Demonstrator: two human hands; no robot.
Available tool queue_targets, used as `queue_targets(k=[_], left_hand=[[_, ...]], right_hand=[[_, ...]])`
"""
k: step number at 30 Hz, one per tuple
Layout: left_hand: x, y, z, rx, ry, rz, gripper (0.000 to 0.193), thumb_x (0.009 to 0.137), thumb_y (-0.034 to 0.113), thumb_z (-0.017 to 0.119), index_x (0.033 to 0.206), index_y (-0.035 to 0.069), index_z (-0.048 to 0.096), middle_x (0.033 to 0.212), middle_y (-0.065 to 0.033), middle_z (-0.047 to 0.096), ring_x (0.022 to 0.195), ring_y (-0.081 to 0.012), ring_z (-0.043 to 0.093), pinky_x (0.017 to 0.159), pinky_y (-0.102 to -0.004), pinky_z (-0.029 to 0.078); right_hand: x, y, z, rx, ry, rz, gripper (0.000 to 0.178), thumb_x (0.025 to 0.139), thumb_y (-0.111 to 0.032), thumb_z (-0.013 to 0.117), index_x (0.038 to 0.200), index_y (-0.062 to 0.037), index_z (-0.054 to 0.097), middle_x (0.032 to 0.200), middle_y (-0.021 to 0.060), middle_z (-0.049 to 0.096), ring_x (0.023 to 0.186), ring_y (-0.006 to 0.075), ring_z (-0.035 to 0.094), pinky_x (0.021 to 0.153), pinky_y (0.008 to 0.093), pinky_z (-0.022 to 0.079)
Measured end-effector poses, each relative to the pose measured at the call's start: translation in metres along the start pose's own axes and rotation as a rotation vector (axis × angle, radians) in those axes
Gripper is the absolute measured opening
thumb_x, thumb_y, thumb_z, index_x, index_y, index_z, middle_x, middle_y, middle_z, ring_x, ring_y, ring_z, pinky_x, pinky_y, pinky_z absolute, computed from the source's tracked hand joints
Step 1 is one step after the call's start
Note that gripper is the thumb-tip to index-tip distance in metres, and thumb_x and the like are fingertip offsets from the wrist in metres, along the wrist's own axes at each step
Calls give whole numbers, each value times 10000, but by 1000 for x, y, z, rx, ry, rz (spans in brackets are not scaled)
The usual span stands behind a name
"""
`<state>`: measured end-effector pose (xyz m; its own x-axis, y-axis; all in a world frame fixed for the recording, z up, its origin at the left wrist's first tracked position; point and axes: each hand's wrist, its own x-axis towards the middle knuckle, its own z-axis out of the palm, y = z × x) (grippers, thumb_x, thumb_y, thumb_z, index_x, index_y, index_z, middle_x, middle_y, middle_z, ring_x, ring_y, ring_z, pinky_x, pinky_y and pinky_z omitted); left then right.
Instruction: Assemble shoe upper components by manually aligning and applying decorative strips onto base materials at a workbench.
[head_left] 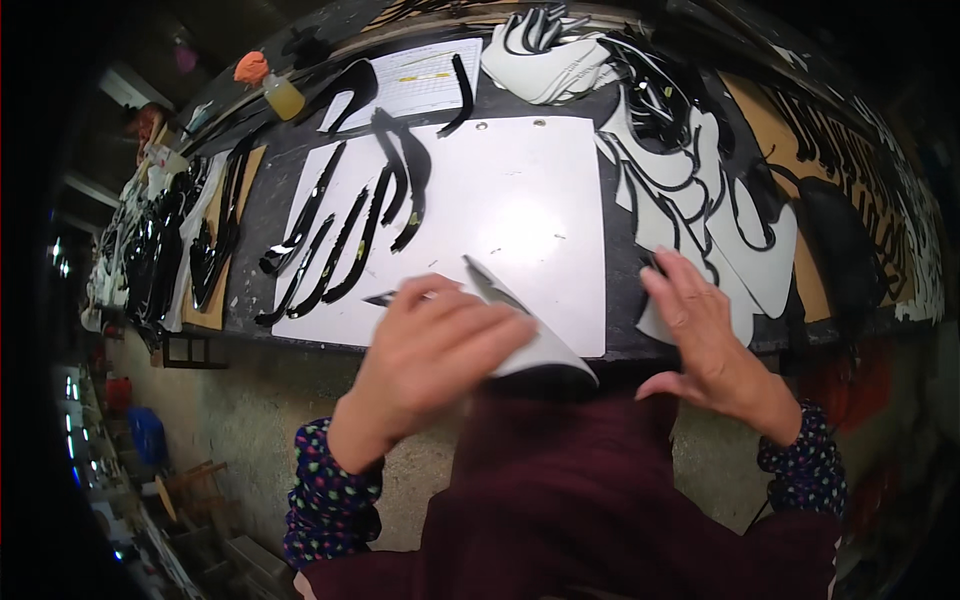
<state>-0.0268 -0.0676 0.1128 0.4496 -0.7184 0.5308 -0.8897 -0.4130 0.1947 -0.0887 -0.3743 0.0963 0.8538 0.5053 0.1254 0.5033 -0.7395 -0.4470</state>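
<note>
My left hand [435, 350] is closed over a pale, curved cut piece [548, 358] with a dark edge, near the front edge of a white board [540, 220]. A dark pointed tip [380, 299] sticks out by its fingers; I cannot make out what it belongs to. My right hand [705, 335] is open, fingers apart, at the near side of a spread of white pieces with black edging [735, 240]. Several glossy black curved strips [350, 245] lie on the left part of the board.
At the back are a printed paper sheet [425, 85], a stack of white pieces [550, 70] and a bottle of yellow liquid [284, 98]. Brown boards with black strips stand left [222, 240] and right [760, 120]. The dark table's front edge [625, 356] runs before me.
</note>
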Motion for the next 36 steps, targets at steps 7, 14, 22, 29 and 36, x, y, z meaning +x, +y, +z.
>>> queue_targets(k=[7,14,22,29,36], left_hand=[[15,16,7,-11,-84,-40,250,849,156,674,1094,121,711,1030,-24,718,875,-153,657,931,-367,448],[0,-39,-3,160,504,-220,263,825,117,722,1088,118,710,1077,-37,713,1025,-217,621,910,-366,447],[35,-185,96,303,229,-548,340,851,171,690,1166,52,641,1042,-103,689,983,-282,618,832,-401,487],[71,-223,130,492,33,-642,342,845,247,699,1122,54,647,993,-102,683,973,-295,618,788,-415,484],[61,-231,125,513,18,-599,319,852,237,691,1111,60,634,977,-107,672,958,-293,617,738,-401,524]], right_hand=[[60,-32,32,608,-37,-161,782,831,-111,726,1479,-13,298,1335,224,533,1247,340,536,1027,368,413],[71,-17,-6,1355,215,515,269,995,-122,488,1175,70,543,1019,172,675,928,243,697,843,351,569],[76,21,-4,1111,106,594,264,967,-146,582,1136,57,591,967,160,702,878,223,709,827,329,568],[87,33,-6,1013,155,547,296,892,-99,680,1129,59,601,955,147,695,846,227,701,811,338,562],[94,42,-14,963,203,489,247,837,-38,737,1026,21,589,880,82,676,765,144,667,721,264,539]])
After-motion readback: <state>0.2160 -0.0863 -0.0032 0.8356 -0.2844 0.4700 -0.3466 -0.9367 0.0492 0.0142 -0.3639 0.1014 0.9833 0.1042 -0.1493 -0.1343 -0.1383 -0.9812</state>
